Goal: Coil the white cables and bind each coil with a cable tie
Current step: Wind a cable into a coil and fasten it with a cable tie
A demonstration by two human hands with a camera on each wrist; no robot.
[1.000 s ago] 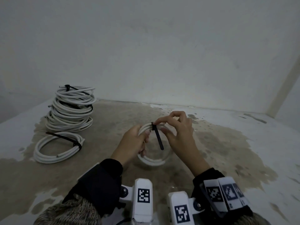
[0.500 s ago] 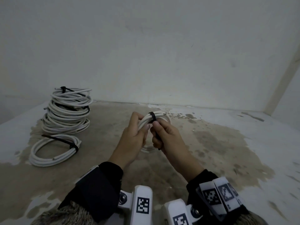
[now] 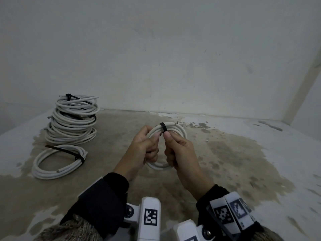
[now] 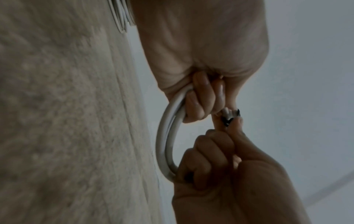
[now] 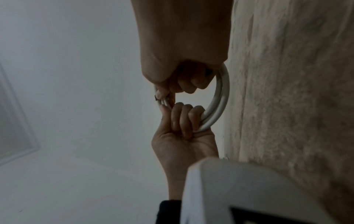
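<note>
The white cable coil [image 3: 175, 130] I am working on is sitting at the centre of the head view, raised off the stained concrete floor [image 3: 234, 162] between both hands. A black cable tie [image 3: 163, 126] is wrapping its top strands, just above my two thumbs.

My left hand [image 3: 143, 150] is gripping the left side of the coil, fingers curled round the strands and the thumb pressing along them towards the tie. In the left wrist view the same hand [image 4: 203, 97] is showing its fingers folded over the cable coil [image 4: 166, 136], with the cable tie [image 4: 232, 116] dark at the fingertips.

My right hand [image 3: 180, 152] is also closed: its thumb is pushing up against the strands right under the tie, and the other fingers are folded over the right side of the loop. In the right wrist view that hand [image 5: 184, 78] is clamping the cable coil [image 5: 220, 100], with my left hand [image 5: 182, 128] opposite it. I cannot tell whether the tie's loose tail is inside the right fist.

At the left of the head view, a stack of bound coils [image 3: 73, 120] is standing near the wall [image 3: 165, 49], and one single bound coil [image 3: 59, 161] is lying flat just in front of it, a black tie across it.
</note>
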